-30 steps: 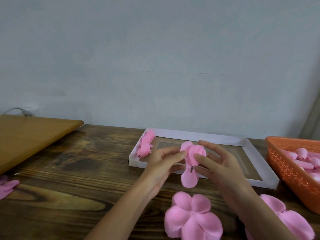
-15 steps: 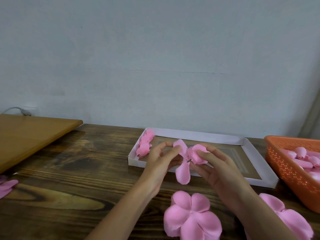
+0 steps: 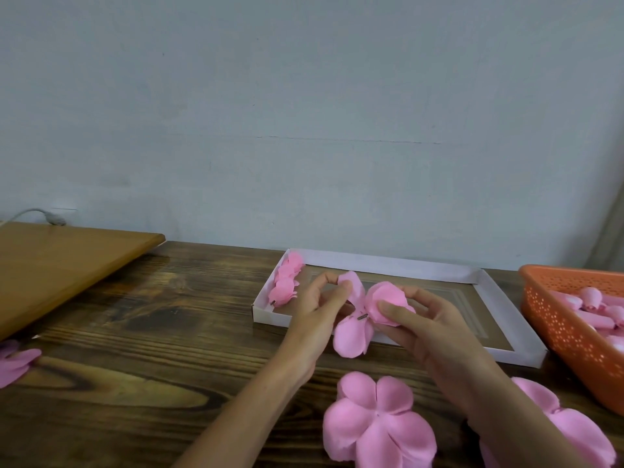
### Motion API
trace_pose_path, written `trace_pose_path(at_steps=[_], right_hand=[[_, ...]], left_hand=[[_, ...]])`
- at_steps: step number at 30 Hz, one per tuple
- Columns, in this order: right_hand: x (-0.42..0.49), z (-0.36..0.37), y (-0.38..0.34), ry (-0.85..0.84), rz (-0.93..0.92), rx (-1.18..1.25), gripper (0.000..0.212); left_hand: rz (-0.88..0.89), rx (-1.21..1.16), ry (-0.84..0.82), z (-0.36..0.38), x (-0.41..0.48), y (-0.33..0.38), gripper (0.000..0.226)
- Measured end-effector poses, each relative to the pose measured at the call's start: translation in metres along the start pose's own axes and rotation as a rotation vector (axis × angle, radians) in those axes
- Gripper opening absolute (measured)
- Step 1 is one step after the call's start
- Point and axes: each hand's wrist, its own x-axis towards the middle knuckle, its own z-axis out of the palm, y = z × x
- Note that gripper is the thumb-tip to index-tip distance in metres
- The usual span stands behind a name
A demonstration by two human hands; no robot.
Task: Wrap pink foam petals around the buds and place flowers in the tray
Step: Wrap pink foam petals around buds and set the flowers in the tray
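Wrapping by tray (image 3: 388,261) | our left hand (image 3: 314,315) pinches petal (image 3: 353,284), right hand (image 3: 435,332) clamps bud (image 3: 385,297) | likely soft, light; grip base

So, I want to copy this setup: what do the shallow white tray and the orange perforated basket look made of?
The shallow white tray looks like folded card or paper: matt, thin creased walls. The orange perforated basket looks like moulded plastic: smooth, regular rows of holes. Likely, not certain.

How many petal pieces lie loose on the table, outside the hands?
3 petal pieces: front centre, front right partly behind the right arm, and left edge, cut off. Others may lie out of frame.
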Motion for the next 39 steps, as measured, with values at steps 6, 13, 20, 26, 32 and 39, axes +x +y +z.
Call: trace_pose_path(at_steps=[6,13,20,26,32,39], right_hand=[[-0.002,0.002,-0.003,0.005,-0.114,-0.340,0.017],[0.002,-0.001,0.001,0.016,-0.180,-0.338,0.020],[0.003,-0.002,0.004,0.091,-0.173,-0.343,0.015],[0.002,0.004,0.009,0.163,-0.247,-0.293,0.013],[0.001,0.004,0.009,0.146,-0.252,-0.337,0.013],[-0.001,0.005,0.005,0.117,-0.295,-0.579,0.028]], left_hand=[[-0.061,0.028,0.000,-0.001,0.001,0.003,0.011],[-0.313,-0.319,-0.150,-0.009,0.004,0.006,0.049],[-0.295,-0.371,-0.183,-0.012,0.006,-0.002,0.034],[-0.281,-0.385,-0.150,-0.008,0.006,-0.002,0.029],[-0.284,-0.345,-0.217,-0.012,0.007,-0.006,0.029],[-0.288,-0.349,-0.156,-0.012,0.008,-0.011,0.048]])
